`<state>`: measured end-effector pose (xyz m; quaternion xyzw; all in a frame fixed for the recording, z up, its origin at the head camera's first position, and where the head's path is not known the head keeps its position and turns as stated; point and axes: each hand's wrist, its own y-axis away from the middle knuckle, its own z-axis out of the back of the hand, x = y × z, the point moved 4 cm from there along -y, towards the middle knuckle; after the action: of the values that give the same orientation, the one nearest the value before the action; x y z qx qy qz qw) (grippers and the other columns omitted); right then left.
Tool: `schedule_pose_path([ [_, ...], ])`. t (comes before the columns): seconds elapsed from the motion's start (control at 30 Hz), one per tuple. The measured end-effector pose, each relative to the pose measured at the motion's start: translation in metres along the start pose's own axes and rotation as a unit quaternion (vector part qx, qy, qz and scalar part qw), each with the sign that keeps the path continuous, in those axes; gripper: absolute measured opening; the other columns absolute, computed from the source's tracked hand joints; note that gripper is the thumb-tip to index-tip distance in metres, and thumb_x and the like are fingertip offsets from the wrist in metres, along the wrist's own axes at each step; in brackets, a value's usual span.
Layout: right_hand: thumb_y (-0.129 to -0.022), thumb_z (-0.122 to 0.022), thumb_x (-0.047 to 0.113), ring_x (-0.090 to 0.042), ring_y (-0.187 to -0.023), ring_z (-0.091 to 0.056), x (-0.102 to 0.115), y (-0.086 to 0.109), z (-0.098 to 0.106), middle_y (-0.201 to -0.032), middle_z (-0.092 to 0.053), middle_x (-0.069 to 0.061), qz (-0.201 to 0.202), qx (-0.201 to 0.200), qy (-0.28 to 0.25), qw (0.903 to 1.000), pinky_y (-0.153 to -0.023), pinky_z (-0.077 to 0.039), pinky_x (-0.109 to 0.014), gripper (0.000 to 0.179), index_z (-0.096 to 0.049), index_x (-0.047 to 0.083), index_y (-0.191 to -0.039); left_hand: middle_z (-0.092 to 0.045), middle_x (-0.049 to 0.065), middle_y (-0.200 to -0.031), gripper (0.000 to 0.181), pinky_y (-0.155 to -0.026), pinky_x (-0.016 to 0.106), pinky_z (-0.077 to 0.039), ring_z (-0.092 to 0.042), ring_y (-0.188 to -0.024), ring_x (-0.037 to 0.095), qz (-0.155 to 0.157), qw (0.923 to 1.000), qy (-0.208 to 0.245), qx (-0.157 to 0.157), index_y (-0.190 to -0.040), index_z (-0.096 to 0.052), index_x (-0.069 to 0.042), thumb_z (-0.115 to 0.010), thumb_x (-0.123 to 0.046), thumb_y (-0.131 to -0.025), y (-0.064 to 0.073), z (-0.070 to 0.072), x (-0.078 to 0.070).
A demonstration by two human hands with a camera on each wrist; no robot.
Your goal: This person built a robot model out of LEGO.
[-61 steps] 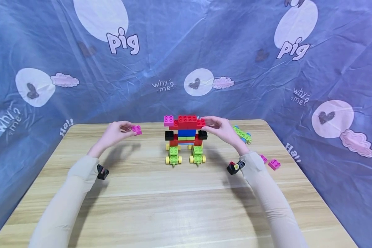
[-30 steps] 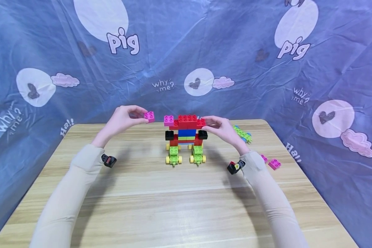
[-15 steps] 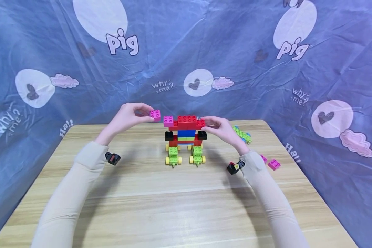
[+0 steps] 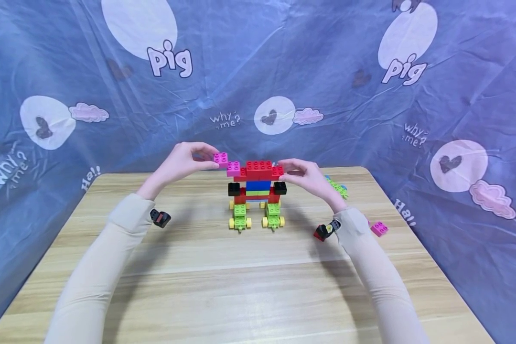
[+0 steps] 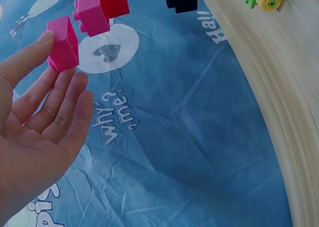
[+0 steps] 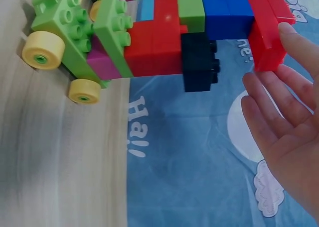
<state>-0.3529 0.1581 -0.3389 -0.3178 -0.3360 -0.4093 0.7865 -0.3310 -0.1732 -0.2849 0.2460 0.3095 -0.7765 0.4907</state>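
My left hand (image 4: 182, 161) pinches a pink toy brick (image 4: 220, 159) between thumb and fingertips. In the left wrist view that brick (image 5: 63, 44) hangs just beside another pink brick (image 5: 91, 12), with a narrow gap between them. This second pink brick (image 4: 233, 168) sits on the end of a red arm of a figure built from blocks (image 4: 258, 185). The figure has black, blue, red and green blocks and stands on green wheeled bases (image 4: 240, 220). My right hand (image 4: 304, 176) grips the opposite red arm end (image 6: 266, 40), thumb on one side and fingers on the other.
A loose pink brick (image 4: 379, 228) lies on the wooden table (image 4: 249, 286) beyond my right sleeve. Behind my right hand is a green wheeled base (image 4: 338, 186), partly hidden. A blue printed cloth (image 4: 241, 71) hangs around the table's back and sides.
My left hand has risen and moved right with the pink brick, from above the table to beside the figure's pink arm end. My right hand has stayed on the red arm.
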Motion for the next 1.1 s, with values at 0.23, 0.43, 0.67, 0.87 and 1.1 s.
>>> schedule_pose_path([
  [0.23,-0.091,-0.072,0.022,-0.025,-0.119,-0.065,0.023,-0.01,0.002,-0.132,-0.066,-0.013,0.02,0.007,0.022,0.9995,-0.1,-0.055,-0.034,0.044,-0.062,0.01,-0.133,-0.075,0.008,-0.107,0.037,-0.084,0.027,-0.055,-0.069,-0.096,0.02,-0.002,1.0,0.001,0.004,-0.117,-0.072,-0.013,-0.079,-0.027,-0.085,0.0,-0.002,0.001],
  [0.43,-0.091,-0.073,0.027,-0.022,-0.118,-0.065,0.042,-0.03,-0.003,-0.13,-0.068,-0.008,0.068,0.033,0.075,0.9944,-0.107,-0.051,-0.04,0.044,-0.063,0.014,-0.132,-0.075,0.01,-0.107,0.037,-0.083,0.025,-0.054,-0.069,-0.098,0.023,-0.001,1.0,0.004,0.003,-0.118,-0.072,-0.011,-0.079,-0.027,-0.085,0.001,-0.003,0.002],
  [0.67,-0.092,-0.072,0.024,-0.027,-0.118,-0.065,0.059,-0.047,-0.017,-0.131,-0.067,-0.011,0.092,0.073,0.094,0.9886,-0.107,-0.05,-0.04,0.042,-0.064,0.01,-0.131,-0.075,0.01,-0.105,0.036,-0.085,0.026,-0.054,-0.07,-0.096,0.022,-0.005,1.0,0.005,0.006,-0.117,-0.072,-0.011,-0.079,-0.026,-0.085,-0.001,-0.006,0.0],
  [0.87,-0.091,-0.073,0.023,-0.023,-0.115,-0.067,0.069,-0.055,-0.028,-0.127,-0.069,-0.01,0.103,0.092,0.101,0.9852,-0.105,-0.052,-0.039,0.04,-0.066,0.009,-0.128,-0.075,0.01,-0.105,0.036,-0.089,0.036,-0.057,-0.069,-0.096,0.021,-0.005,0.9998,0.01,0.015,-0.117,-0.072,-0.011,-0.079,-0.026,-0.085,-0.002,-0.009,-0.003],
  [1.1,-0.092,-0.072,0.022,-0.019,-0.11,-0.069,0.073,-0.059,-0.038,-0.125,-0.07,-0.009,0.106,0.114,0.101,0.9826,-0.101,-0.055,-0.036,0.039,-0.066,0.009,-0.128,-0.075,0.01,-0.106,0.036,-0.092,0.041,-0.058,-0.068,-0.096,0.021,-0.008,0.9997,0.012,0.018,-0.117,-0.072,-0.011,-0.079,-0.026,-0.085,-0.004,-0.011,-0.003],
])
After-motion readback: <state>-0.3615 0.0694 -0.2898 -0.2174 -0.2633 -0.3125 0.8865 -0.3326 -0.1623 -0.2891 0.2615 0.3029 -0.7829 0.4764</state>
